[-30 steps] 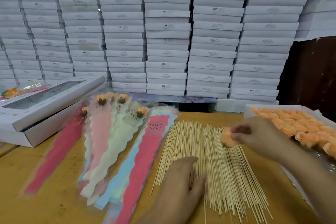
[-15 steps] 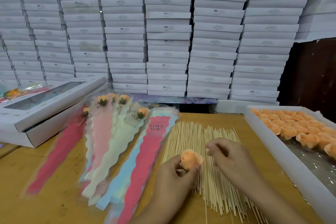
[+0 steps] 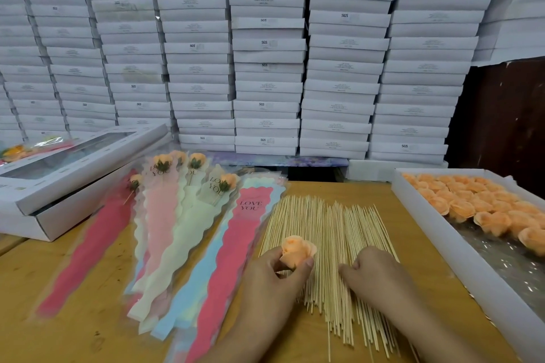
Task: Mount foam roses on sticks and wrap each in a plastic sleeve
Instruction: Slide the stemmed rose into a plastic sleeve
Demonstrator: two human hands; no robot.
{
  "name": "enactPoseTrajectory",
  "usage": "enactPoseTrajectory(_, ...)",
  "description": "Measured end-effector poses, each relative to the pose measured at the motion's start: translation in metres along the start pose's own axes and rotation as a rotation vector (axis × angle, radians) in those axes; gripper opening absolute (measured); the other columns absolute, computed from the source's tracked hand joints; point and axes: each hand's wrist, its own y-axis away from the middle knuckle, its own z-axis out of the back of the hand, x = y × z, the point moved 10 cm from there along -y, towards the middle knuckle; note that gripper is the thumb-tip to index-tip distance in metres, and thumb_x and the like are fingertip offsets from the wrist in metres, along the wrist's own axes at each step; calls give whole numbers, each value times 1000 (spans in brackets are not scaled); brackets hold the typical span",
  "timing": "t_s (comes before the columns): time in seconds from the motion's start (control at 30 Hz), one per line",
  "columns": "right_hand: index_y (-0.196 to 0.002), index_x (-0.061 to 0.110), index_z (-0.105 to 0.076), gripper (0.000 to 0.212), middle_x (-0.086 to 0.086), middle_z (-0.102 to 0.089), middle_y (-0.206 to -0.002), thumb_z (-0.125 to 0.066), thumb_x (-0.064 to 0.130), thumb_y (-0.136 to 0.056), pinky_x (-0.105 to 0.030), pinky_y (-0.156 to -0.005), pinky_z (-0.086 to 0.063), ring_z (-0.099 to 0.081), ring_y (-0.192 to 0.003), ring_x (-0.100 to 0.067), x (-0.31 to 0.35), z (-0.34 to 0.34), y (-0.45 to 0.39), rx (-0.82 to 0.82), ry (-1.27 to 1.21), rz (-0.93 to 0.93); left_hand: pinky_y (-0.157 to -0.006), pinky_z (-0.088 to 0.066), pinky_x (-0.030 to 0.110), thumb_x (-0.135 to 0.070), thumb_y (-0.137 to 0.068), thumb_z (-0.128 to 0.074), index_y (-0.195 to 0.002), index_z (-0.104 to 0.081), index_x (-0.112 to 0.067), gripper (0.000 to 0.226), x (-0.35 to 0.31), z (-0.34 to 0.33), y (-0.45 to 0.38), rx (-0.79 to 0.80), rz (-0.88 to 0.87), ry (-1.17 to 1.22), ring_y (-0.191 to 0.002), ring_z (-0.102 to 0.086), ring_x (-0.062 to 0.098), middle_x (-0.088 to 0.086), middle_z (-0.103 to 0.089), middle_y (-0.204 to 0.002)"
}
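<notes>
My left hand pinches an orange foam rose between thumb and fingers, just above the near left part of a spread pile of thin wooden sticks. My right hand rests on the sticks beside it, fingers curled down onto them; I cannot tell whether a stick is pinched. Left of the sticks lies a fan of plastic sleeves in pink, red, cream and blue, some printed "LOVE YOU". Several wrapped roses lie at their far end.
A white tray of orange foam roses sits at the right on the wooden table. An open white window box lies at the left. Tall stacks of white boxes wall off the back.
The rose passed from my right hand to my left. My right hand came back from the tray and dropped onto the sticks, while my left hand lifted off them.
</notes>
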Motion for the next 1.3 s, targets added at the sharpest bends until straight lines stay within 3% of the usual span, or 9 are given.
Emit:
enactPoseTrajectory(0.2, -48, 21, -28, 59, 7, -20, -35, -60, 38, -94, -27, -43, -19, -21, -32, -10, -2, 3, 2, 53, -115, 20, -60, -43, 20, -34, -85, -78, -80, -74, -20, 15, 5, -1, -2, 6, 34, 79, -60, -54, 0, -6, -66, -65)
enactPoseTrajectory(0.33, -47, 21, -26, 59, 9, -19, -36, -59, 32, -94, -28, -50, -36, -18, -33, -11, -5, 10, 4, 43, -185, 38, -65, -45, 24, -33, -84, -79, -86, -75, -15, 19, 13, 0, -3, 13, 117, 165, -67, -61, 6, 9, -72, -79)
enactPoseTrajectory(0.43, -47, 21, -27, 57, 9, -20, -39, -59, 28, -93, -27, -47, -21, -20, -38, -14, -9, 17, 8, 23, -197, 30, -62, -49, 13, -29, -82, -82, -93, -75, -19, 16, 21, 1, -3, -1, 231, 275, -71, -69, 2, -5, -77, -83)
enactPoseTrajectory(0.67, -54, 17, -39, 39, -4, -37, -53, -56, 18, -90, -29, -54, -25, -32, -49, -17, -11, 37, 10, -38, -294, 78, -63, -54, 19, -32, -72, -86, -106, -70, -19, 40, 32, 4, -4, -1, 380, 459, -77, -74, 7, -3, -79, -90)
enactPoseTrajectory(0.77, -64, 0, -56, 33, -4, -52, -57, -57, 18, -92, -28, -53, -35, -42, -50, -16, -10, 41, 9, -57, -347, 120, -65, -55, 21, -43, -55, -87, -105, -73, -17, 58, 33, 7, -9, 2, 388, 541, -82, -75, 10, 0, -79, -92)
enactPoseTrajectory(0.93, -70, 13, -70, 26, -6, -70, -72, -62, 20, -93, -22, -52, -46, -66, -62, -22, -6, 49, 12, -115, -385, 182, -67, -56, 22, -42, -47, -90, -106, -76, -10, 68, 40, 11, -16, 13, 408, 674, -88, -75, 15, 8, -78, -99)
enactPoseTrajectory(1.0, -71, 13, -71, 25, -8, -69, -72, -63, 20, -94, -23, -56, -51, -69, -68, -27, -4, 48, 12, -103, -385, 197, -64, -58, 20, -38, -49, -90, -106, -75, -7, 67, 41, 11, -17, 19, 423, 726, -87, -76, 17, 12, -78, -101)
enactPoseTrajectory(1.13, -75, 21, -74, 19, -5, -73, -75, -65, 18, -93, -43, -75, -57, -71, -76, -27, -2, 48, 16, -84, -375, 215, -57, -58, 19, -31, -54, -87, -90, -81, -5, 44, 39, 15, -20, 19, 444, 848, -79, -76, 16, 17, -77, -95)
enactPoseTrajectory(1.3, -92, 28, -79, 14, 8, -76, -81, -68, 20, -93, -36, -79, -57, -71, -80, -13, -2, 53, 18, -60, -275, 220, -58, -60, 21, -21, -71, -78, -75, -82, -10, 13, 37, 25, -28, -23, 447, 1032, -73, -75, 16, 19, -76, -92)
